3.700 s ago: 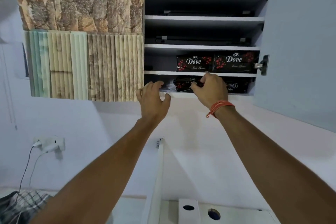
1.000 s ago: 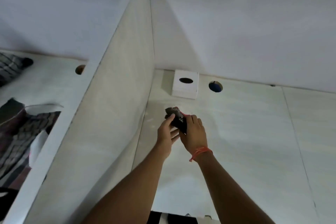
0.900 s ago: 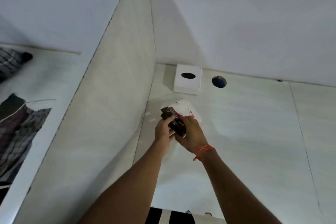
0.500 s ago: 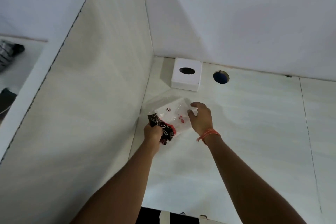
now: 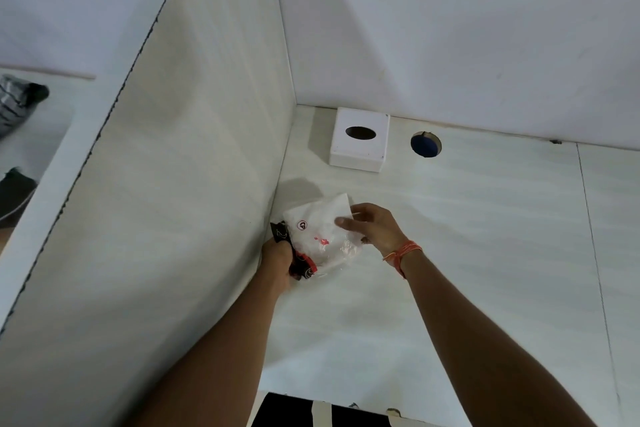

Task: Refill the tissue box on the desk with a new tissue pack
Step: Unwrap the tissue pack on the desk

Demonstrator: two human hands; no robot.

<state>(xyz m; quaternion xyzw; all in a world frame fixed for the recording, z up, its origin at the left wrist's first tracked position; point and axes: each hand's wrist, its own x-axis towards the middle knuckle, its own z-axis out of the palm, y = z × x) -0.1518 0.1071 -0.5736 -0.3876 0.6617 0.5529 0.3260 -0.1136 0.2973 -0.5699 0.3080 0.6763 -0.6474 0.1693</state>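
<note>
A white square tissue box (image 5: 360, 139) with a dark oval slot stands in the far left corner of the desk (image 5: 485, 253), against the wall. Nearer to me, I hold a tissue pack (image 5: 318, 236) just above the desk: white tissues in clear plastic with a dark printed end. My left hand (image 5: 277, 262) grips the dark end of the wrapper beside the partition. My right hand (image 5: 374, 227) holds the pack's right edge, with the thumb on top of the white tissues.
A tall pale partition (image 5: 173, 201) rises along the desk's left side. A round cable hole (image 5: 426, 144) lies right of the box. Cloth (image 5: 20, 100) rests on the neighbouring desk at the far left. A dark object (image 5: 311, 414) sits at the near edge.
I took the pack down from the wall cabinet to the desk. Over the last second the wrapper's dark end has been pulled left, and more white tissue shows.
</note>
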